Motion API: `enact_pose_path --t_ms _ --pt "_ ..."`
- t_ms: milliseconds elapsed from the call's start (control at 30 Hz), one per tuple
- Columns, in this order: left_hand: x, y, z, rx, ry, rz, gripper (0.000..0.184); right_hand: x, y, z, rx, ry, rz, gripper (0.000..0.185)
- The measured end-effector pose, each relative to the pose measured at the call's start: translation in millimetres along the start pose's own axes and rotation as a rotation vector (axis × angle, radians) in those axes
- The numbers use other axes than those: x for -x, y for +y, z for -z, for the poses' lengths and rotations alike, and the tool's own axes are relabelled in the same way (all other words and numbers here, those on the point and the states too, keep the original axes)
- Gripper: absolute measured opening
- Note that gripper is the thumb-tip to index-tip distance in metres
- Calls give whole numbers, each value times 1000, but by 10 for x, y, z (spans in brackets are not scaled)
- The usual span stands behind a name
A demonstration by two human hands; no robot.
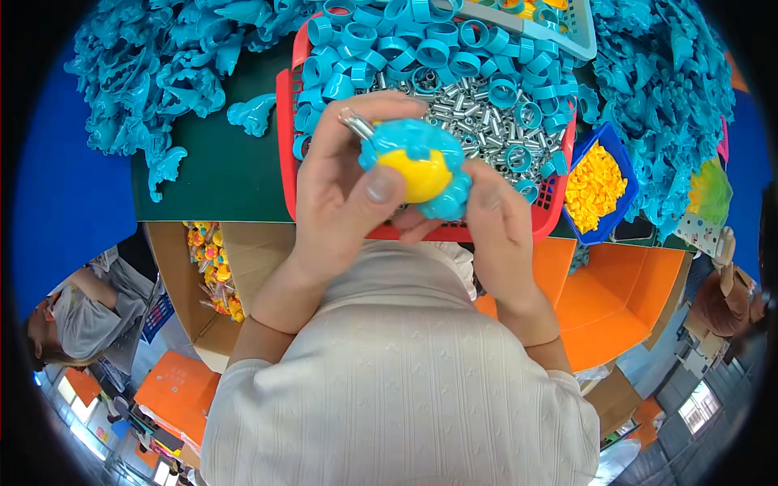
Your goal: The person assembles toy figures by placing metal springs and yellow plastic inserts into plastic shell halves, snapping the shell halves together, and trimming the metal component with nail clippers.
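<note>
One blue-and-yellow piece (417,174), above near edge of red basket (285,121); left hand (336,190) half-closed, gripping it; right hand (504,215) loosely curled alongside, hold unclear; step, apparently two-handed handling; next move needing steady support.

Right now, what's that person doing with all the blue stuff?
Their left hand holds a shiny blue and yellow piece, with the right hand at its other side. Behind is a red basket of blue rings and little metal tubes. A blue tray holds small yellow bits.
</note>
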State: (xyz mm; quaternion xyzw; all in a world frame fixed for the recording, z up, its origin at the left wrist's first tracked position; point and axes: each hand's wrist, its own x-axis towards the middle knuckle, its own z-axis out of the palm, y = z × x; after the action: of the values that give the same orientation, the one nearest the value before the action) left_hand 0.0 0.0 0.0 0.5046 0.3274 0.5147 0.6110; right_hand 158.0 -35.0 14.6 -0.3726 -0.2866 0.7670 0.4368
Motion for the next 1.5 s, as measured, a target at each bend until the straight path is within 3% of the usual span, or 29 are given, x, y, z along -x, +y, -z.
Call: enact_pose_path --t_ms 67,200,267,400,467,700,767,833,900,967,1100,1167,1233,1300,1333,1400,1433,1500 --pt "16 12 14 73 31 39 56 26 40 22 389 43 300 33" --pt "73 -9 -26 161 122 72 57 44 17 31 421 107 362 32" --pt "66 55 -46 51 134 202 71 -34 41 41 581 127 703 36" --pt "62 -19 -42 -69 134 114 71 -90 27 34 746 101 776 49" --pt "83 -121 -13 43 98 -46 56 -103 65 51 841 111 868 56" --pt "105 -125 -11 6 72 -2 64 -57 73 63 849 98 842 56" --pt "88 -65 -50 114 -7 52 68 -48 60 119 760 150 804 54" --pt "43 -23 13 144 -49 28 66 -5 -19 211 702 398 913 43" --pt "9 1 178 -19 105 -115 55 17 -195 446 424 739 1090 40" --pt "-31 34 401 -185 347 -195 36 293 -414 901 284 876 1128 36" --pt "-22 49 946 -571 720 -170 25 1413 -418 2204 -547 592 1066 29" --pt "48 -18 1281 -744 754 -119 25 1643 -187 2741 -317 1365 1203 31" --pt "87 -25 1423 -862 756 -71 27 1833 146 3110 -409 1676 1100 33" --pt "78 -28 1454 -980 757 -19 29 1936 404 3266 -558 1726 967 37" --pt "63 -36 1443 -1191 610 -37 32 1928 400 3277 -554 1722 966 37" --pt "38 -56 1403 -1507 325 -124 42 1860 397 3234 -1053 1723 889 33" --pt "7 -69 1357 -1516 246 -123 44 1849 364 3269 -1053 1725 887 33" --pt "5 -182 1345 -1642 168 -74 46 1886 240 3431 -696 1602 1026 25"
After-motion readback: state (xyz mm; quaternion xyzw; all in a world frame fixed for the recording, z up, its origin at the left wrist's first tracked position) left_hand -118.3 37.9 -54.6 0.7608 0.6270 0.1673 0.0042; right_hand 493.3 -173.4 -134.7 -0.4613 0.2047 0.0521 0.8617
